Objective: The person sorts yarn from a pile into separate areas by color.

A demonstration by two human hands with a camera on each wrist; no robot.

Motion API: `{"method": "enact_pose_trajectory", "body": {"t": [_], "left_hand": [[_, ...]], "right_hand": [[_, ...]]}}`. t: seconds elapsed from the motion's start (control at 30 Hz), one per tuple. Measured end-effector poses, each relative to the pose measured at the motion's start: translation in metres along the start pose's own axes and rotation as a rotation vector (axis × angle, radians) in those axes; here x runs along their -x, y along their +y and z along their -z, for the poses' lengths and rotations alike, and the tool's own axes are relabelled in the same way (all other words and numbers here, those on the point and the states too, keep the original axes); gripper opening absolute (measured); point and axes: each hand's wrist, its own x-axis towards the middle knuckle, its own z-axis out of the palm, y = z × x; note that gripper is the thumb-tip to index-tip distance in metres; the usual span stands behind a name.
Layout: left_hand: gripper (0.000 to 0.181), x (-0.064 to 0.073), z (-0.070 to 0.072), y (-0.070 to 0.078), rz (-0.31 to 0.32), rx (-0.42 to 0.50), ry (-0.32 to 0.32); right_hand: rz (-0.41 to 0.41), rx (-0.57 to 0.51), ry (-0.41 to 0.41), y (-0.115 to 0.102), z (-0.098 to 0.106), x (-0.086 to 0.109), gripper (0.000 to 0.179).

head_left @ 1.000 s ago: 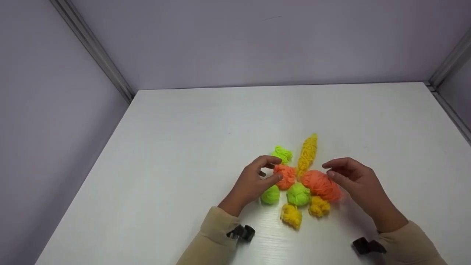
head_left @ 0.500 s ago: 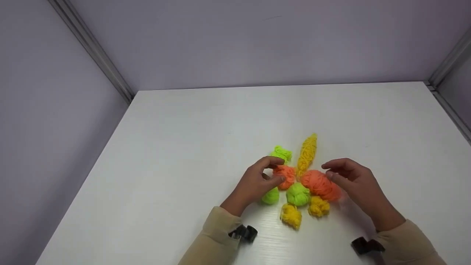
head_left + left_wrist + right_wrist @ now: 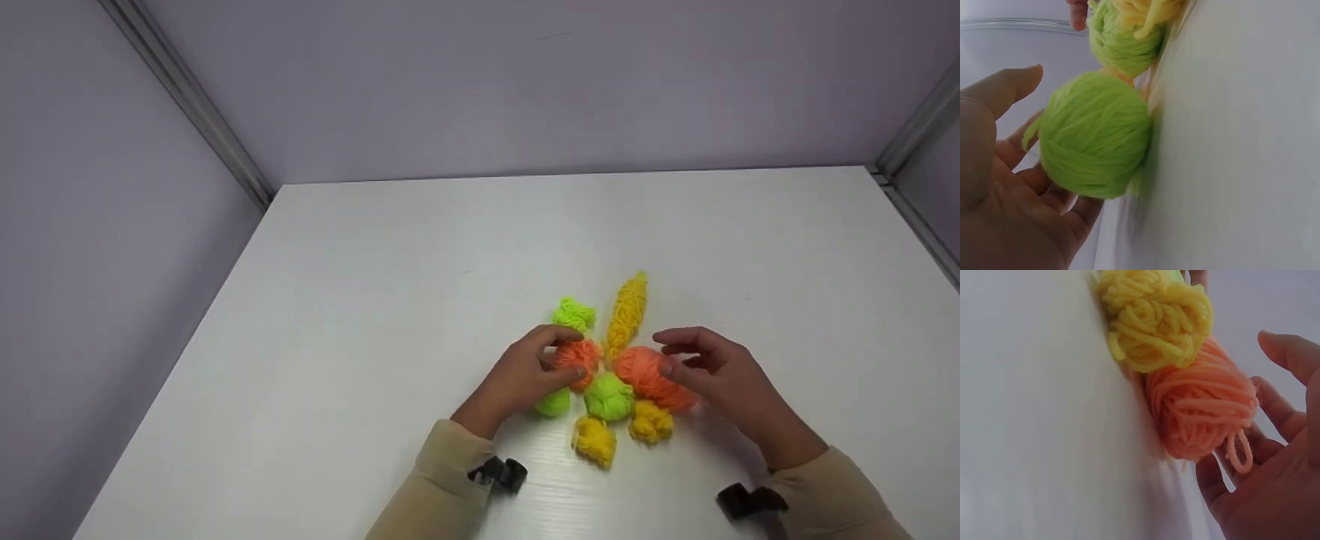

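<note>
Several balls and skeins of yarn lie bunched on the white table. In the head view my left hand is at the small orange yarn ball, fingers bent loosely and thumb overlapping it; contact is unclear. A green ball sits close before that palm in the left wrist view, with the thumb apart from it. My right hand stays beside the larger orange skein, fingers loosely bent. In the right wrist view its fingers spread behind this skein, the thumb clear of it.
A long yellow skein and a lime bundle lie at the far side. A green ball is in the middle. Two yellow bundles, one nearer, lie in front. Grey-lilac panels enclose the table.
My left hand has shifted slightly right and nearer, further over the small orange ball, which has moved a little. The right hand has barely moved, slightly left. The other yarn looks unchanged.
</note>
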Motion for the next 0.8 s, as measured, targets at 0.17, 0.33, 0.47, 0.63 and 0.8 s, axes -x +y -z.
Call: {"method": "enact_pose_trajectory", "body": {"t": [0.17,0.33,0.47,0.63,0.8], "left_hand": [[0.040,-0.001,0.000,-0.002,0.041,-0.011,-0.040],[0.044,-0.002,0.000,-0.002,0.049,-0.064,-0.053],[0.050,-0.003,-0.001,-0.002,0.063,-0.086,-0.066],[0.055,-0.005,-0.004,-0.002,0.076,-0.132,-0.069],[0.056,-0.009,-0.007,0.001,0.089,-0.174,-0.081]], "right_hand": [[-0.006,0.023,-0.020,0.001,0.000,0.000,0.049],[-0.031,0.035,-0.049,0.004,0.001,0.000,0.051],[-0.066,0.057,-0.064,0.008,0.002,-0.002,0.053],[-0.100,0.088,-0.089,0.011,0.004,-0.003,0.055],[-0.105,0.114,-0.116,0.011,0.003,-0.004,0.058]]}}
